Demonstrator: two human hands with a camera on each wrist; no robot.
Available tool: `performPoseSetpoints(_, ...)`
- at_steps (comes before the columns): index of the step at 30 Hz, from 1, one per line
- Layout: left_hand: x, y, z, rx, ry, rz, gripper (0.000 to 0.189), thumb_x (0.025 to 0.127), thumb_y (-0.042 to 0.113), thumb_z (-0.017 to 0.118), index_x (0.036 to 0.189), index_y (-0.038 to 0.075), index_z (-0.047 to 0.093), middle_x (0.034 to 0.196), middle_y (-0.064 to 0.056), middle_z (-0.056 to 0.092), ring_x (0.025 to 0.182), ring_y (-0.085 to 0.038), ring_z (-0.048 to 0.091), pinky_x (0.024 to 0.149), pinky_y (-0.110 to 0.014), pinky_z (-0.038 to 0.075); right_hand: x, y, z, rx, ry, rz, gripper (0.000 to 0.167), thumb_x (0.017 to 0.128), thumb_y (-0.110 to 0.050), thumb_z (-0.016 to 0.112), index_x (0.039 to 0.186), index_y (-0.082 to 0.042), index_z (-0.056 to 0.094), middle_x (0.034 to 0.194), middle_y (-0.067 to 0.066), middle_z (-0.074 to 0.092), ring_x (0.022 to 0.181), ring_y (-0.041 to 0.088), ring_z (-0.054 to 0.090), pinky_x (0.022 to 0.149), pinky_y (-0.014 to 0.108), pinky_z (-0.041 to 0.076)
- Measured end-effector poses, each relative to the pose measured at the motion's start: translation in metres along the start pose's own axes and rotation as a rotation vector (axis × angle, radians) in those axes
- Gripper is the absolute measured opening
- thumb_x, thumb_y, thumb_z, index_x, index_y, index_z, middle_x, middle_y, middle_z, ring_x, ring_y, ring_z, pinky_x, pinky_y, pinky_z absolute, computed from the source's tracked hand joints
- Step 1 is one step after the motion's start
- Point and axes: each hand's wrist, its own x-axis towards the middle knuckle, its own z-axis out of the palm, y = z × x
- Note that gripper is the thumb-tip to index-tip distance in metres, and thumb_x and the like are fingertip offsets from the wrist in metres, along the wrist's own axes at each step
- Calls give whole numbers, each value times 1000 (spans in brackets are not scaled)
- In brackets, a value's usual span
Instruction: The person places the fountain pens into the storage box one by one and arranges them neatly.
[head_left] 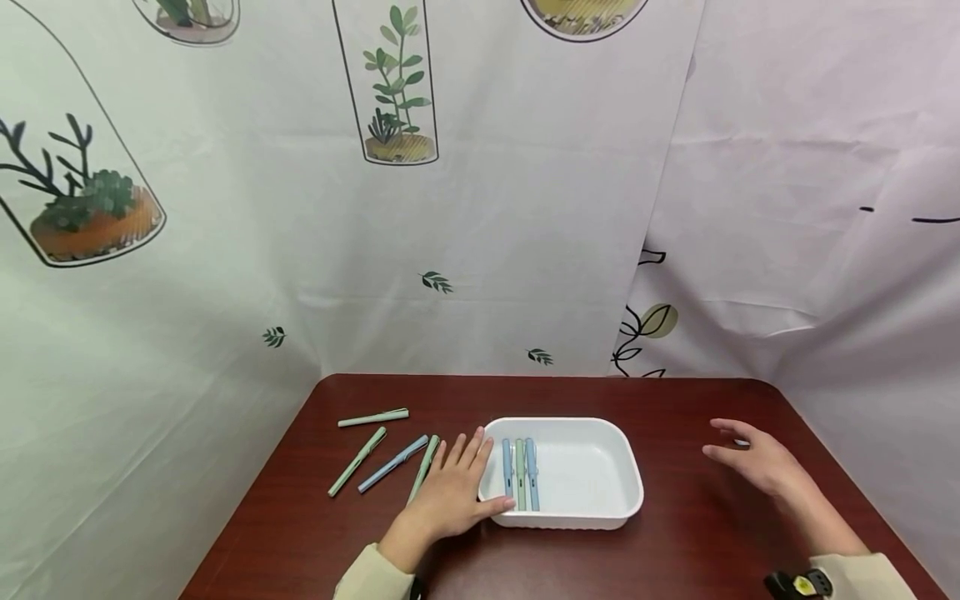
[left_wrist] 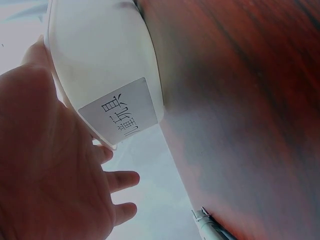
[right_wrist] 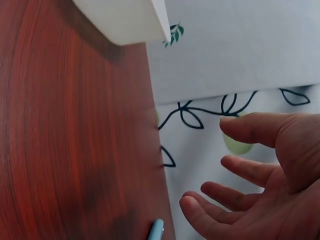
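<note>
A white plastic tray (head_left: 588, 475) stands on the table, with two blue pens (head_left: 532, 475) and a green pen (head_left: 521, 475) side by side along its left end. My left hand (head_left: 455, 492) rests on the tray's left rim with fingers spread, the thumb lying over the front left corner. In the left wrist view its palm faces the tray's labelled side wall (left_wrist: 105, 50). Over the table's right side, my right hand (head_left: 761, 462) is held with loosely bent fingers and nothing between them. A light blue pen end (right_wrist: 156, 230) shows below it in the right wrist view.
Left of the tray lie several loose pens: a green pen (head_left: 372, 417) at the back, another green pen (head_left: 357, 462), a blue pen (head_left: 393, 463), and a green pen (head_left: 423, 468) partly behind my left hand. A patterned white cloth (head_left: 480, 250) hangs behind the dark red table (head_left: 300, 542).
</note>
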Motion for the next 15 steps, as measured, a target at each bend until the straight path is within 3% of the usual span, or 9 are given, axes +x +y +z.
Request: performPoseSetpoints(15,0,1,-2,-14,-2,1,97,92,75,48,160,8,30,167,-14,23,151,-41,26,119,-64,18,2,33,-9,-58,8,-5,73,98,-38,66,147,9,38,141,43,43,125,59,45,88,59,46)
